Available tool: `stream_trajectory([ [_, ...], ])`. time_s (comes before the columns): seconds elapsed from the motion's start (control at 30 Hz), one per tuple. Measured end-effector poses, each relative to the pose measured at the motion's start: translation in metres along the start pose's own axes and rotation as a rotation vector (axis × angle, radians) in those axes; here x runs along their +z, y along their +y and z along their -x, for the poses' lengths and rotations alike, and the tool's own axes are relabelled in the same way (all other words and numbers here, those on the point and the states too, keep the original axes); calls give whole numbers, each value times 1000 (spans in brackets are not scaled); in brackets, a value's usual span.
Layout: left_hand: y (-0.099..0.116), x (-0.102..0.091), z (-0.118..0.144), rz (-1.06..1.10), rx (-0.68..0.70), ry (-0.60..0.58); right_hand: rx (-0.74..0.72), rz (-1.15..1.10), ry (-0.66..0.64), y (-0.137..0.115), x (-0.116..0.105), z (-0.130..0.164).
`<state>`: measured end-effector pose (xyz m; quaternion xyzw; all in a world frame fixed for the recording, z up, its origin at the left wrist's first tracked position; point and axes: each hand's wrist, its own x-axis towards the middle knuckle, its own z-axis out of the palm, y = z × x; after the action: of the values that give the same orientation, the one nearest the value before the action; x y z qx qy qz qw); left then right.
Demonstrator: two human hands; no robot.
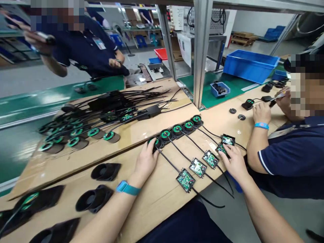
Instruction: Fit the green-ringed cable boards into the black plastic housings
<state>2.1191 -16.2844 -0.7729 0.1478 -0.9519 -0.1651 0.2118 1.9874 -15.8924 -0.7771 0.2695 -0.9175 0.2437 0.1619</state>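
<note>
A row of several round black parts with green rings (pixel 177 129) lies on the cardboard-covered bench (pixel 157 199), each wired to a small black box holding a green circuit board (pixel 186 180). My left hand (pixel 146 161) rests fingertips on the nearest round part (pixel 155 141) at the row's left end. My right hand (pixel 234 162) touches a circuit board box (pixel 222 149) near the bench's right edge. Neither hand has lifted anything.
A raised cardboard sheet (pixel 83 153) carries a pile of several more wired green-ring parts (pixel 76 131). Black funnel-shaped housings (pixel 94 199) lie at front left. A co-worker's hand (pixel 262 112) works at right; another person stands beyond the green conveyor (pixel 25 104). Blue bins (pixel 249 64) sit behind.
</note>
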Motion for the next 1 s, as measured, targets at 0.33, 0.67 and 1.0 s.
stream_trajectory([
  [0.33,21,18,-20,19,28,4,92,194,-1,7,2,-21],
  [0.67,14,20,-16,183,53,36,37,61,-12,-40,-12,46],
  [1.0,13,15,-15,219,75,32,75,109,70,-17,-18,21],
])
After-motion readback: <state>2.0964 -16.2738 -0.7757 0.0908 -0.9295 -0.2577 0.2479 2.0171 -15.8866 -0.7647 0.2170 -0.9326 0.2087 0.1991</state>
